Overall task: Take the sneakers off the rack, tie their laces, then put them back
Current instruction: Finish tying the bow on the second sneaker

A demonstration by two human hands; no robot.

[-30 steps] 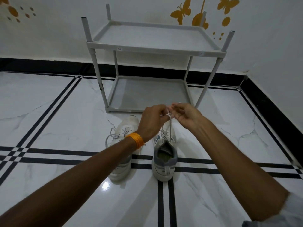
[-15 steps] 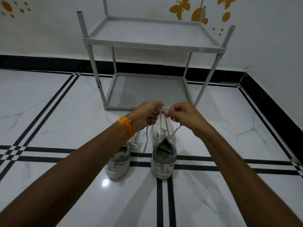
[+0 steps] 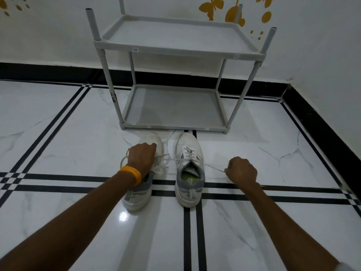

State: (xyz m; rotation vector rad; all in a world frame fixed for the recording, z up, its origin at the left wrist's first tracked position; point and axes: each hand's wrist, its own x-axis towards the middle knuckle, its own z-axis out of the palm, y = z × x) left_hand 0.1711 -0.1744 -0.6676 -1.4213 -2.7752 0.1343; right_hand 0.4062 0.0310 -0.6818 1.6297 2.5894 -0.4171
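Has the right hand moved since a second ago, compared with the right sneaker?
Yes. The right hand was above the right sneaker beside the left hand; it has pulled out to that sneaker's right, drawing the lace taut.

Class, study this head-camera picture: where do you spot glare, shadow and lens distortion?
Head view: a bright glare spot on the glossy floor just below the left sneaker; soft shadow lies beneath the rack; wide-angle distortion bows the black skirting and splays the rack's legs.

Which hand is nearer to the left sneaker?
Left. The left hand is directly over the left sneaker; the right hand is out beyond the right sneaker, pulling a lace.
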